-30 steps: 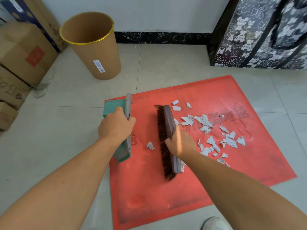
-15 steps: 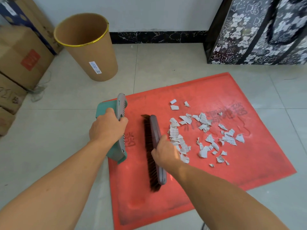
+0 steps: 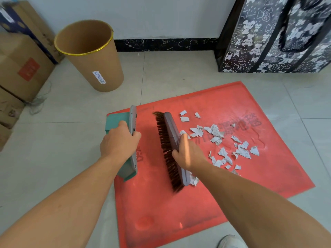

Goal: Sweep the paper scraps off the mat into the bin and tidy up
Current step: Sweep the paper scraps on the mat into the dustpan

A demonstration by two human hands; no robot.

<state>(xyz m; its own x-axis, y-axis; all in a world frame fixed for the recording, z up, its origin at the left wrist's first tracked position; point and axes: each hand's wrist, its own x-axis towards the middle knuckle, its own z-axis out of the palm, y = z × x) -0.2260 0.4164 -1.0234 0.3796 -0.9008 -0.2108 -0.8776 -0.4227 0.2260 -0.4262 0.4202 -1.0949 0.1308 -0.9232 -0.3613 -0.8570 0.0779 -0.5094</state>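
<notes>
A red mat (image 3: 197, 208) lies on the tiled floor. Several white paper scraps (image 3: 223, 140) are scattered over its right half. My right hand (image 3: 188, 153) grips a long brush (image 3: 170, 140) with dark bristles, which lies lengthwise on the mat with the bristles facing left and scraps along its right side. My left hand (image 3: 120, 144) holds a teal dustpan (image 3: 116, 120) with a grey lip, tilted on the mat's left edge. A brown cardboard bin (image 3: 93, 58) with a gold rim stands upright on the floor beyond the dustpan.
Cardboard boxes (image 3: 19, 68) are stacked along the left wall. A black bag with white bear prints (image 3: 275, 36) stands at the back right, close to the mat's far corner. A white shoe (image 3: 231, 241) shows at the bottom edge.
The brush swept left toward the dustpan, pushing a line of scraps, then moved back right beside the pile. The single scrap that lay between brush and dustpan is no longer visible. The dustpan hand barely moved.
</notes>
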